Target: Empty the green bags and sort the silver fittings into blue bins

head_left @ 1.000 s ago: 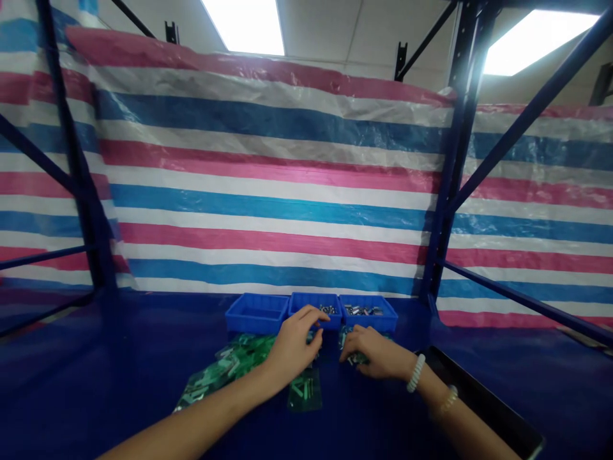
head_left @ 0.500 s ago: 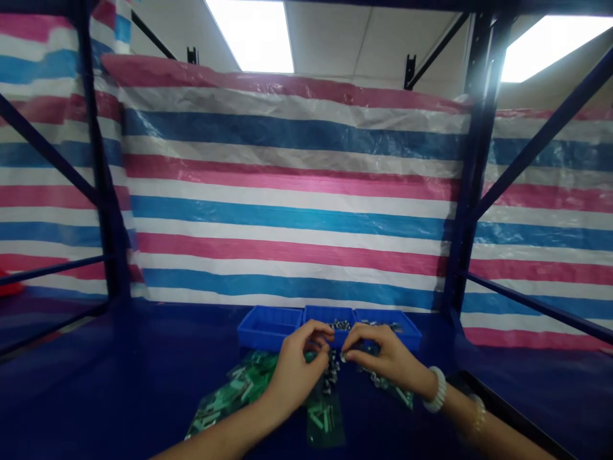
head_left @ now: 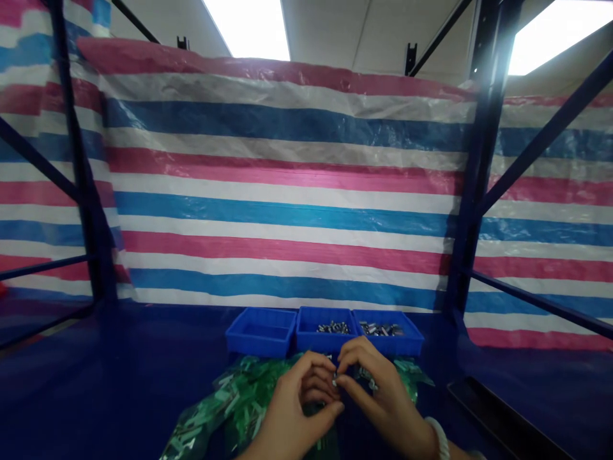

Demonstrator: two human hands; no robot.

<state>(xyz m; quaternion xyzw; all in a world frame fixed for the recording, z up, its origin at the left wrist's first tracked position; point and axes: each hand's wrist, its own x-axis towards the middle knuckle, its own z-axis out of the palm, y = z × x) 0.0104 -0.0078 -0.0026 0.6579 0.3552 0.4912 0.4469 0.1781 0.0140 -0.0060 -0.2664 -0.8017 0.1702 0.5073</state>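
My left hand [head_left: 304, 406] is curled above the green bags, its fingertips bent in close to my right hand. What lies inside its fingers, if anything, is hidden. With thumb and forefinger my right hand [head_left: 378, 393] pinches a small metal part [head_left: 334, 380], too small to name, right beside the left fingers. Clear green plastic bags [head_left: 239, 399] of small metal pieces lie under and to the left of my hands. Another green bag [head_left: 412, 374] shows behind the right hand.
Three blue bins stand behind my hands: a left bin [head_left: 261, 342] with a bare floor, a middle bin [head_left: 306, 342] holding small metal parts, and a right bin [head_left: 412, 338] holding metal pieces. A flat black object [head_left: 502, 415] lies at right. Dark blue rack posts [head_left: 467, 243] flank the surface.
Both hands have come lower and nearer to me, and their fingertips have drawn together. The bins' contents show more fully. The camera view has shifted slightly.
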